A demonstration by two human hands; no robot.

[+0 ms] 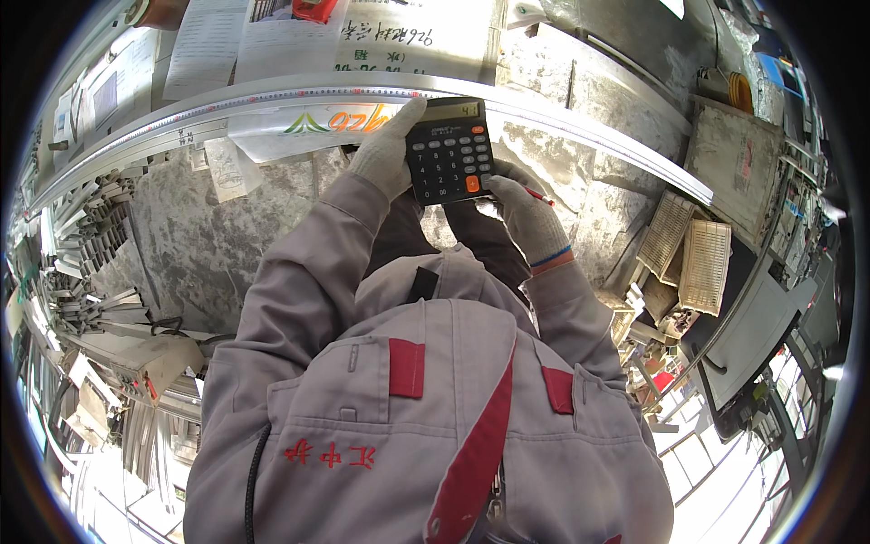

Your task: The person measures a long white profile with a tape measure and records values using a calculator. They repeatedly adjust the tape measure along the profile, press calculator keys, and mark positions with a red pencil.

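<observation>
A black calculator (441, 168) with grey keys and an orange key is held up in front of my chest, its display lit by daylight. My left hand (388, 152), in a pale knit glove, is closed round the calculator's left edge, thumb along its upper side. At the lower right corner is my right hand (527, 218), gloved too, its thumb by the keys near the orange one. A thin red pen (538, 196) sticks out from the closed fingers of that hand; the fingers under the calculator are hidden.
Behind the calculator runs a long pale metal bar with a measuring tape (308, 92) along it. Printed papers (290, 54) lie beyond. Metal offcuts (100, 227) are piled at left, beside a grey box (159, 367). Plastic baskets (705, 263) stand at right.
</observation>
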